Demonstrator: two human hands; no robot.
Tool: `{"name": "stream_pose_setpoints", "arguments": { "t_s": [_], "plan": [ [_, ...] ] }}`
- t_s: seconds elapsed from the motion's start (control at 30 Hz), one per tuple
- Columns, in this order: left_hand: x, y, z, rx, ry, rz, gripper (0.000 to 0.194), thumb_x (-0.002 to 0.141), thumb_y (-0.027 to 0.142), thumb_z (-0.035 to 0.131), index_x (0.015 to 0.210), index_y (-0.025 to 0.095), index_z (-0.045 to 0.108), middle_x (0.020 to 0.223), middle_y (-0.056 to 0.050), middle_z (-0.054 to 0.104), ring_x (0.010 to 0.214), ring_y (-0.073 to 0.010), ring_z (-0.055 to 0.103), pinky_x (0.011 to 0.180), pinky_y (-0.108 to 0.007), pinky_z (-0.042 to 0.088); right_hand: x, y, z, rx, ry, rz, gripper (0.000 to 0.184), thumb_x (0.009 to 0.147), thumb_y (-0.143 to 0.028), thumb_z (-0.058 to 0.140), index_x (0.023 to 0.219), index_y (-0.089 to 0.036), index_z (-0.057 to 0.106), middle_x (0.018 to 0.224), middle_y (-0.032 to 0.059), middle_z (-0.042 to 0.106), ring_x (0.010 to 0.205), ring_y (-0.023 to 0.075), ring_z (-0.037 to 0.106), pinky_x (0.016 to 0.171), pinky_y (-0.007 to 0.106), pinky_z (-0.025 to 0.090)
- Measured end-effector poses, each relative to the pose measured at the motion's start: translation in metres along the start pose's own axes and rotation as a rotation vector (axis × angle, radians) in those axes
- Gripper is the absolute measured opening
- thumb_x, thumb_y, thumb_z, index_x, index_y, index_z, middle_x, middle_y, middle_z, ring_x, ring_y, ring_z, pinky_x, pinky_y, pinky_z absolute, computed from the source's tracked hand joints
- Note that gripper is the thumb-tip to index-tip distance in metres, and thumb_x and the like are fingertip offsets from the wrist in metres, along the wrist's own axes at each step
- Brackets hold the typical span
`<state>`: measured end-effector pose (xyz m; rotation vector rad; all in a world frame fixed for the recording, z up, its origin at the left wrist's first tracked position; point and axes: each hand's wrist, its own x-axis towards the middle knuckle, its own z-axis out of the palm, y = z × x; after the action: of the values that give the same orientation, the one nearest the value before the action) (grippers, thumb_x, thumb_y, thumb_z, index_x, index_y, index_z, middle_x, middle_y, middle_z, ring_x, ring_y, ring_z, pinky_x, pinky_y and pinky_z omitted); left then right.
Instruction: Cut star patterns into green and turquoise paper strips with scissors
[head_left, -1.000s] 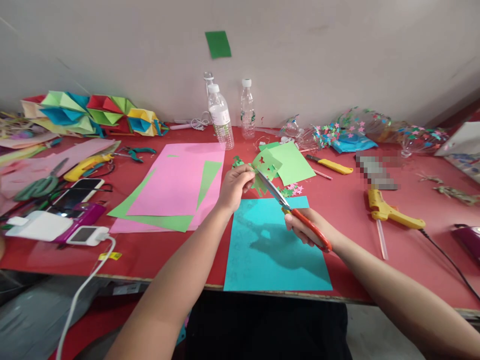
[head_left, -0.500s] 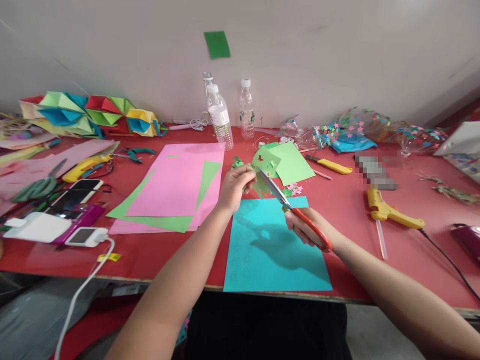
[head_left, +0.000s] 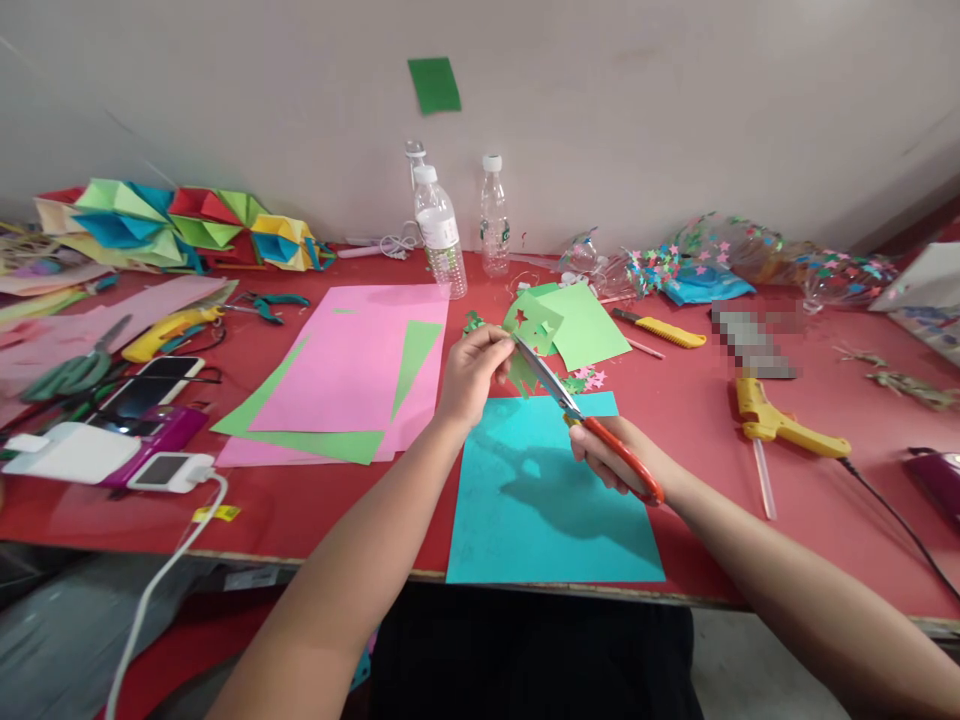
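Observation:
My right hand [head_left: 611, 455] is wrapped round the red handles of a pair of scissors [head_left: 553, 386]. The blades point up and left, their tips at the fingertips of my left hand [head_left: 478, 372]. Thumb and fingers of that left hand pinch a small piece of light green paper [head_left: 522, 376], partly hidden by the fingers and blades. Beneath both hands a blue sheet of paper [head_left: 559, 520] lies at the table edge, carrying their shadow. Just beyond are green paper with star-shaped holes [head_left: 541, 316], a light green sheet [head_left: 589, 325] and small pink and green paper stars [head_left: 589, 378].
Pink sheets [head_left: 330, 370] lie left. Plastic bottles [head_left: 493, 220] stand by the wall. A yellow utility knife [head_left: 667, 331] and a yellow glue gun [head_left: 787, 428] lie right. Far left are green-handled scissors [head_left: 71, 375], a phone [head_left: 154, 392] and a white charger [head_left: 169, 473] with a cable.
Both hands and the scissors stay almost in place. The scissor tips remain at the left fingertips, and the view has shifted very slightly.

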<state>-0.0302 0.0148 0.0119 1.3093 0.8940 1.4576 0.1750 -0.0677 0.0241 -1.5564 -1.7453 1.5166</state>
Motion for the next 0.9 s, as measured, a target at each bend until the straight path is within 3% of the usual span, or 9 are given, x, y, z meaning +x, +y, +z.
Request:
{"name": "stream_pose_setpoints", "arguments": {
  "t_s": [0.47, 0.9],
  "plan": [
    [0.0003, -0.0001, 0.0017, -0.008, -0.013, 0.001, 0.016, 0.078, 0.029, 0.062, 0.066, 0.019, 0.059, 0.052, 0.005, 0.051, 0.046, -0.0069, 0.044, 0.046, -0.021, 0.036, -0.0007, -0.0007, 0.001, -0.017, 0.01, 0.052, 0.05, 0.088, -0.066, 0.044, 0.071, -0.02, 0.05, 0.039, -0.0068, 0.042, 0.031, 0.0064, 0.035, 0.035, 0.019, 0.03],
    [0.0013, -0.0005, 0.0016, -0.086, -0.038, -0.062, 0.018, 0.078, 0.034, 0.066, 0.069, 0.018, 0.061, 0.054, 0.005, 0.053, 0.046, -0.0062, 0.045, 0.047, -0.02, 0.037, 0.0004, -0.0029, 0.0038, 0.013, 0.054, 0.057, 0.049, 0.083, -0.068, 0.049, 0.067, -0.021, 0.047, 0.037, -0.0068, 0.041, 0.031, 0.0077, 0.036, 0.034, 0.02, 0.03]
  ]
}}
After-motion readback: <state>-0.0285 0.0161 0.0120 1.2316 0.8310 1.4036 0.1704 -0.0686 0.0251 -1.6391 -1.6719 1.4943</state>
